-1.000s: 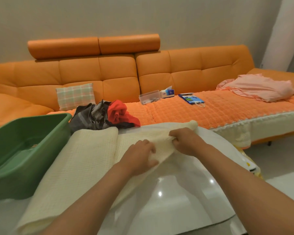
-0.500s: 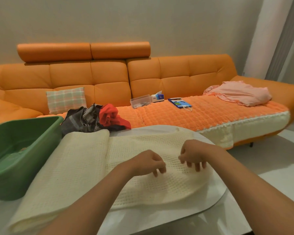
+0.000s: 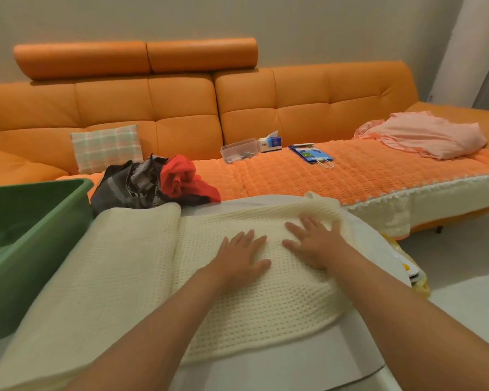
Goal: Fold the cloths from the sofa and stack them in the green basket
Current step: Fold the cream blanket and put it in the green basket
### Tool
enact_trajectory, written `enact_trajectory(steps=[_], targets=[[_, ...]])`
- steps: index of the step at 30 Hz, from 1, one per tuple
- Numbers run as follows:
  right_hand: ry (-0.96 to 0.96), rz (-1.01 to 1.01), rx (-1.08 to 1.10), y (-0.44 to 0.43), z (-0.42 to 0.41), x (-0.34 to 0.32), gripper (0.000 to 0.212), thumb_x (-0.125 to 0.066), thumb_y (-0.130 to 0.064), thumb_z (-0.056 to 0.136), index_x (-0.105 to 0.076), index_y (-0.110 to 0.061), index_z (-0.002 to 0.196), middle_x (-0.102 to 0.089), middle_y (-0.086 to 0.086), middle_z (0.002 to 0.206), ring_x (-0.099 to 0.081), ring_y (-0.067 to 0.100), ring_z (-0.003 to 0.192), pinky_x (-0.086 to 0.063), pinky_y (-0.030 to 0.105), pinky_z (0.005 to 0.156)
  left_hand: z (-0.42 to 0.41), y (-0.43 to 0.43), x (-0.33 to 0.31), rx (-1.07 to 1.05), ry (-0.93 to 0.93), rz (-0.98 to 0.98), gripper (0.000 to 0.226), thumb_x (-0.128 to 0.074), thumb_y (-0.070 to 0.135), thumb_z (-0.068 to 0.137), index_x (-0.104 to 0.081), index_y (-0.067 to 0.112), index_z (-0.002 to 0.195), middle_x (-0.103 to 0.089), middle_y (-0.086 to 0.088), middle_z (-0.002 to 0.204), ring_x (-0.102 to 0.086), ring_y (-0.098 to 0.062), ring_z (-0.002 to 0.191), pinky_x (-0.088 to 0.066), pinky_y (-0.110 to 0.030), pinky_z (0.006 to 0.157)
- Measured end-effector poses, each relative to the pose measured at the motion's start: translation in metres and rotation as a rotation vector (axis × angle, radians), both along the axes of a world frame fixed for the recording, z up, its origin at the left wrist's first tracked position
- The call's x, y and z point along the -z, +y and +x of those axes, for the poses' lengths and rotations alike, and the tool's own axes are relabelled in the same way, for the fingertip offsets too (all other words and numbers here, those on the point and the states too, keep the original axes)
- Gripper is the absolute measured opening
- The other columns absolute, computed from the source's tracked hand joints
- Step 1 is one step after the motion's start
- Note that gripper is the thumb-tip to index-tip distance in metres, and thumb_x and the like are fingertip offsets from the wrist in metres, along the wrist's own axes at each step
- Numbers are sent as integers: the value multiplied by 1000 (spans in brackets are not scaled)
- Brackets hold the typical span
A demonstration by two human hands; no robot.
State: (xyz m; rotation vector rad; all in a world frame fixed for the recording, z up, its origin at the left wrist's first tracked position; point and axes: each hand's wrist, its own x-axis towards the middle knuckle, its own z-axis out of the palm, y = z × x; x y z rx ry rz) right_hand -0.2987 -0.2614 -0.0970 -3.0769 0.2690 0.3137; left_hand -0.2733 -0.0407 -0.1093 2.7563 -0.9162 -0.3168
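Note:
A cream waffle-knit cloth (image 3: 119, 277) lies spread over the white table (image 3: 308, 368), its right part folded over on itself. My left hand (image 3: 242, 256) and my right hand (image 3: 312, 239) press flat on that folded part, fingers straight, side by side. The green basket (image 3: 40, 221) stands on the table at the left, touching the cloth's edge. On the orange sofa (image 3: 266, 176) behind lie a dark grey cloth (image 3: 127, 184), a red cloth (image 3: 181, 176) and, far right, a pink cloth (image 3: 424, 134).
A plaid cushion (image 3: 106, 146) leans on the sofa back. A clear plastic box (image 3: 237, 150), a tissue box (image 3: 270, 142) and a blue booklet (image 3: 311, 153) sit on the seat. Something yellow (image 3: 412, 272) shows past the table's right edge.
My hands let go of the cloth's edge after bringing it down over the table. Their fingers have uncurled and now lie flat on the folded cloth, further forward.

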Motion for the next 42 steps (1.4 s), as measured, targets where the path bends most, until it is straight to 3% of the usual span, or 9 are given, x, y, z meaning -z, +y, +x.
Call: enact_trajectory(steps=[6,12,15,20,26,30,33,36,42], targets=[[-58,86,-12,6,16,-1,64,-22,-67,98,-21,-40,156,-2,2,167,-1,19,154,5,61,118,-4,14,6,25,-28,93,77,-28,80,87,-6,48,154,8,6,165,14,-18,151,10,-55,119],[-360,-108,446,-6,-4,-28,58,-42,-42,95,-34,-15,147,-32,13,152,-33,32,137,-32,51,107,7,-10,-28,-54,-167,-50,45,-42,51,99,-44,36,141,-45,5,147,-42,-19,132,-31,-43,110],[-269,175,525,-17,-20,-29,48,-56,-36,89,-51,-11,131,-59,6,119,-56,27,109,-46,39,87,7,-29,-42,-68,-162,-224,38,-43,36,102,-45,35,140,-52,7,140,-51,-15,123,-42,-39,103],[-430,356,-17,5,-36,-37,51,-54,-20,90,-55,-36,138,-56,-8,139,-54,18,123,-44,36,104,3,-61,-61,-78,-264,-530,37,-38,25,104,-47,39,137,-53,9,129,-56,-11,109,-52,-35,84],[-288,1087,-25,21,-48,-51,36,-47,7,76,-75,-12,65,-75,1,73,-71,24,85,-58,37,86,32,-53,-49,-35,-119,-429,36,-38,34,105,-53,38,137,-48,7,144,-43,-16,133,-38,-37,107],[-484,753,118,10,-43,-43,13,-68,-22,81,-71,-26,93,-68,-9,94,-62,11,90,-47,25,75,38,-41,-33,-107,93,-287,66,-35,79,85,-58,38,132,-57,15,136,-53,-13,124,-43,-42,101],[-259,629,139,2,-40,-34,60,-77,-43,79,-54,-30,132,-58,-7,127,-56,15,115,-47,31,92,40,-41,-33,-189,-195,-241,41,-53,60,91,-68,28,113,-55,8,112,-57,-13,94,-47,-34,74],[-448,582,200,-9,-36,-39,39,-65,-37,91,-59,-31,129,-61,-5,131,-57,18,116,-48,36,93,45,-50,-47,-339,-284,-460,37,-49,48,98,-65,24,121,-57,1,115,-58,-19,95,-45,-33,71],[-689,196,607,-60,-51,-57,28,-50,-18,95,-49,-13,123,-55,9,121,-60,31,96,-42,34,67,54,-106,-89,-152,344,-956,50,-49,31,103,-30,33,149,-51,-4,144,-54,-24,122,-48,-43,94]])
